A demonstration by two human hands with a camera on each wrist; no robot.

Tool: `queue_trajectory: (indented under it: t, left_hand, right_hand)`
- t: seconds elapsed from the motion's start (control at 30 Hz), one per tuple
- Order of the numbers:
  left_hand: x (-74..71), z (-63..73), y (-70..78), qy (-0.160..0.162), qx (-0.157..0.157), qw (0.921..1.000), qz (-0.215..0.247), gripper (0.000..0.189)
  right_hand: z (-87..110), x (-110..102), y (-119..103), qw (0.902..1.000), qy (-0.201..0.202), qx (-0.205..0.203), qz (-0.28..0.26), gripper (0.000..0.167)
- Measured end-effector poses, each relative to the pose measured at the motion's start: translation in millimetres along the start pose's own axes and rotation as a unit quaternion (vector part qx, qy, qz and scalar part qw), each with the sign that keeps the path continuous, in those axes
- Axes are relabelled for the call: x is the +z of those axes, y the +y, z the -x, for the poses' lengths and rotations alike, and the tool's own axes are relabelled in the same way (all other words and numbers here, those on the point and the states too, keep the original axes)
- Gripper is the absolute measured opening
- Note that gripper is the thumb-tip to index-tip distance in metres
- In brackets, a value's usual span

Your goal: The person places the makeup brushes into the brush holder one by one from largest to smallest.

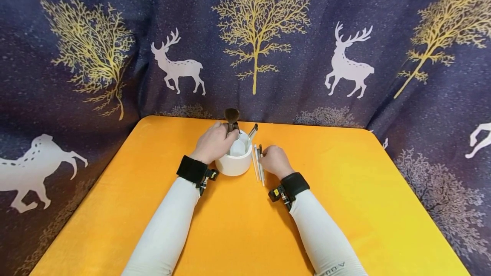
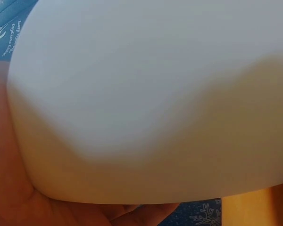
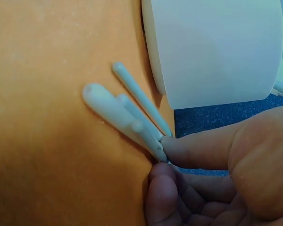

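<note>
A round white brush pot (image 1: 233,166) stands on the table with my left hand (image 1: 215,143) gripping its far left side. In the left wrist view the pot's smooth wall (image 2: 132,94) fills most of the picture, and my fingers curl past its lower edge. A large dark-bristled makeup brush (image 1: 232,115) rises from the pot beside my left thumb. Another brush (image 1: 252,132) leans out over the right rim. Just right of the pot, my right hand (image 1: 275,160) pinches slim white-handled makeup brushes (image 3: 108,106) between thumb and fingers. One thin brush handle (image 3: 139,96) lies alongside them.
The table has an orange-yellow cover (image 1: 238,225). A dark blue curtain (image 1: 284,101) printed with deer and trees hangs close behind its far edge and along both sides.
</note>
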State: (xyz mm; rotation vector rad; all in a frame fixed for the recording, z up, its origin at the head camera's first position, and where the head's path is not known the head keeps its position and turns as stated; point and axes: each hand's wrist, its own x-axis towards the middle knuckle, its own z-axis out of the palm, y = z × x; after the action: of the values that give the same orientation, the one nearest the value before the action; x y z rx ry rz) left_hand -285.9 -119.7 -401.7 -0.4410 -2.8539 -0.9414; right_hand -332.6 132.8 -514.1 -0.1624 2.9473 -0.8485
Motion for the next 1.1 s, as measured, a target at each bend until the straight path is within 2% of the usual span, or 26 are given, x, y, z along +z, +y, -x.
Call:
queue_trajectory:
  t: [0.07,0.3,0.37,0.6,0.83,1.0,1.03,1.1]
  left_hand:
    - [0.1,-0.3,0.3,0.001,0.001,1.0000,-0.001,0.049]
    - [0.2,-1.3,0.8,0.004,0.002,1.0000,-0.001,0.048]
    - [0.1,-0.9,1.1,0.005,0.002,1.0000,0.001,0.048]
    - [1.0,-0.2,1.3,0.006,-0.001,1.0000,-0.001,0.048]
    - [0.2,-0.4,1.6,0.004,-0.007,1.0000,-0.003,0.049]
    - [0.3,0.1,1.7,0.006,-0.007,1.0000,-0.003,0.048]
    - [0.3,0.2,1.7,0.006,-0.007,1.0000,-0.003,0.048]
    - [0.5,0.3,1.5,0.004,-0.008,1.0000,-0.003,0.048]
  right_hand:
    - [3.6,-2.3,-1.7,0.9999,0.009,-0.004,-0.006,0.032]
    - [43.2,-36.3,-43.2,0.9991,0.008,0.018,-0.038,0.031]
    - [47.6,-39.5,-47.1,0.9989,0.008,0.020,-0.040,0.029]
    - [44.7,-36.8,-40.9,0.9987,0.015,0.012,-0.048,0.019]
    - [45.0,-37.6,-44.2,0.9979,0.000,0.033,-0.056,0.008]
    - [43.7,-37.3,-41.6,0.9973,0.001,0.027,-0.068,0.017]
    - [36.2,-31.2,-31.5,0.9973,0.009,0.012,-0.072,0.019]
    - [37.1,-31.7,-31.3,0.9972,0.017,0.008,-0.073,0.016]
